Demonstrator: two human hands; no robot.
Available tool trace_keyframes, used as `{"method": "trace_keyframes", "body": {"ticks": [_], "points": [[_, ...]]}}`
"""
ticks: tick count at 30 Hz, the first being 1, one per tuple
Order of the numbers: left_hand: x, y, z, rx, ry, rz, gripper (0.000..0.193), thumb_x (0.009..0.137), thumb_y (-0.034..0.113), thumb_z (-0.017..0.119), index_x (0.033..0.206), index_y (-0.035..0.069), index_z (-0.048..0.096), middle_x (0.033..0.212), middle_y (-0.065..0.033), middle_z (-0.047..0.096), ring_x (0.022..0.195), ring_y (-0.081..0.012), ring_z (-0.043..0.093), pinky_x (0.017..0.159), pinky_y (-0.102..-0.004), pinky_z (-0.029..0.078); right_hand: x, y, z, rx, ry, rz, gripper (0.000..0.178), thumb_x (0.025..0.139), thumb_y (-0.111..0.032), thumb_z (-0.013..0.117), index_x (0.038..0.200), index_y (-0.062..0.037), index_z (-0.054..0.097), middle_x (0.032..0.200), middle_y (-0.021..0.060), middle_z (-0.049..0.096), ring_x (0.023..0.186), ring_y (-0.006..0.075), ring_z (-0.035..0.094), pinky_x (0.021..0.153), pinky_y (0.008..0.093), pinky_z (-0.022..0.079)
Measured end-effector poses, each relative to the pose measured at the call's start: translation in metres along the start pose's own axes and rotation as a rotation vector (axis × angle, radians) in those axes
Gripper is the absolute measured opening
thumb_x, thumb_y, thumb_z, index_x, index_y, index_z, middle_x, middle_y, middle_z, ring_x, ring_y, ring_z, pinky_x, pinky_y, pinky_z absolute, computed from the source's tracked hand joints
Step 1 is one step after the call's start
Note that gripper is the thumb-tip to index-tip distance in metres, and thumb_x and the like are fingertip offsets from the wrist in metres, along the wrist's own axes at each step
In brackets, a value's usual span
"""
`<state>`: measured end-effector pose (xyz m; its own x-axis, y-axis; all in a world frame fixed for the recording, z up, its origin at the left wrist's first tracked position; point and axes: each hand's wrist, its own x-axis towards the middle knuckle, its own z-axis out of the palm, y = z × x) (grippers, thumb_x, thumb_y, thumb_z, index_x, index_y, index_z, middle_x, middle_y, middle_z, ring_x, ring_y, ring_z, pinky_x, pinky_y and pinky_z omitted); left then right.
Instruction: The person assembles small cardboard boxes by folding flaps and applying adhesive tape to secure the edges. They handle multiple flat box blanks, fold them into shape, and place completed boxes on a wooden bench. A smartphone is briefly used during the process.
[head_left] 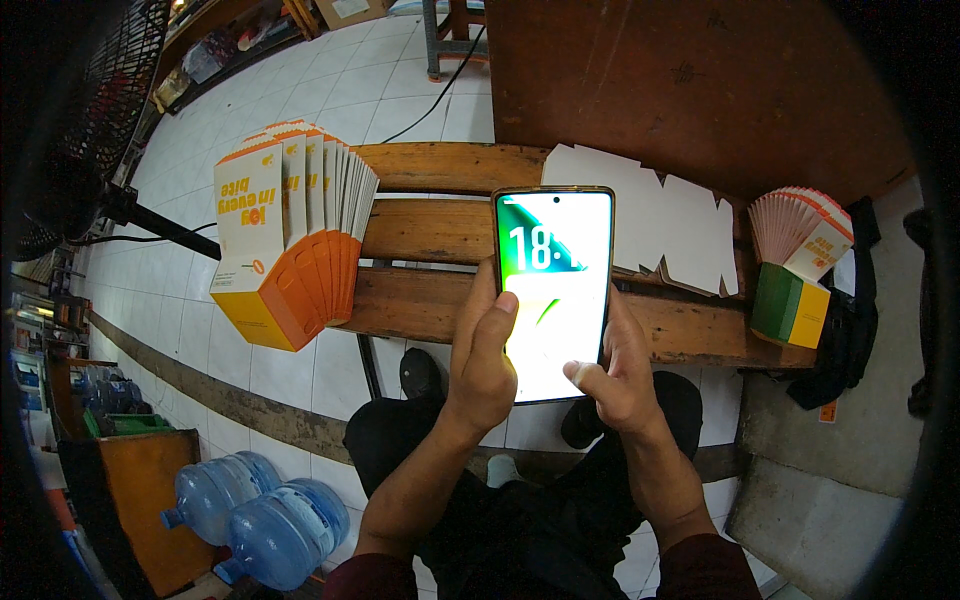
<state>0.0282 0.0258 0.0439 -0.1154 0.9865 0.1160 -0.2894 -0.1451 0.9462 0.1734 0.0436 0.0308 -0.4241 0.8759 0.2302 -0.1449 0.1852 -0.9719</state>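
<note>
I hold a smartphone (553,290) upright in front of me with both hands; its lit screen faces me. My left hand (483,355) wraps the phone's left edge, thumb resting on the screen. My right hand (620,375) grips the lower right edge, thumb at the bottom of the screen. Behind the phone runs a low wooden slatted bench (430,235).
A fanned stack of flat orange-and-white cartons (285,240) leans at the bench's left end. White flat cardboard blanks (670,215) lie on the bench. A green-and-yellow box with pink-edged flat cartons (795,270) stands at the right. Two blue water jugs (265,520) lie lower left. A dark wooden table (700,80) stands behind. A fan stand (150,215) is at left.
</note>
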Motion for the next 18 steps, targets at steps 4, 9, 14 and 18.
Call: {"method": "trace_keyframes", "body": {"ticks": [4, 9, 14, 18], "points": [[-0.0009, -0.0028, -0.0016, 0.015, 0.009, 0.003, 0.036, 0.098, 0.024, 0.032, 0.117, -0.003, 0.047, 0.099, -0.0133, 0.055, 0.090, -0.0159, 0.053, 0.082, -0.0305, 0.044, -0.0001, 0.0000, 0.0019, 0.028, 0.023, 0.030, 0.067, 0.074, -0.001, 0.055, 0.137, 0.0070, 0.035, 0.125, 0.0175, 0.051, 0.119, 0.0236, 0.047, 0.106, 0.0371, 0.034], [-0.0004, -0.0037, -0.0055, 0.057, 0.015, -0.075, 0.045, 0.097, 0.026, 0.033, 0.127, -0.005, 0.047, 0.113, -0.0166, 0.059, 0.107, -0.0216, 0.056, 0.098, -0.0339, 0.041, -0.0004, -0.0003, 0.0057, 0.252, 0.146, 0.259, 0.061, 0.081, -0.001, 0.055, 0.138, 0.0045, 0.035, 0.127, 0.0169, 0.051, 0.120, 0.0218, 0.047, 0.104, 0.0363, 0.035], [0.0004, -0.0029, -0.0036, 0.008, 0.024, -0.006, 0.037, 0.097, 0.021, 0.032, 0.117, -0.005, 0.051, 0.097, -0.0131, 0.058, 0.088, -0.0156, 0.055, 0.079, -0.0296, 0.045, -0.0014, -0.0001, 0.0039, 0.175, 0.050, 0.168, 0.061, 0.081, -0.002, 0.057, 0.139, 0.0032, 0.036, 0.125, 0.0158, 0.051, 0.120, 0.0215, 0.047, 0.103, 0.0358, 0.037], [0.0004, -0.0017, -0.0044, 0.063, 0.019, -0.024, 0.042, 0.094, 0.021, 0.035, 0.123, -0.006, 0.049, 0.109, -0.0160, 0.059, 0.100, -0.0202, 0.056, 0.092, -0.0324, 0.042, -0.0025, 0.0012, 0.0026, 0.035, -0.015, 0.011, 0.065, 0.080, -0.001, 0.060, 0.139, 0.0026, 0.034, 0.126, 0.0151, 0.050, 0.121, 0.0216, 0.046, 0.105, 0.0368, 0.036]]}}
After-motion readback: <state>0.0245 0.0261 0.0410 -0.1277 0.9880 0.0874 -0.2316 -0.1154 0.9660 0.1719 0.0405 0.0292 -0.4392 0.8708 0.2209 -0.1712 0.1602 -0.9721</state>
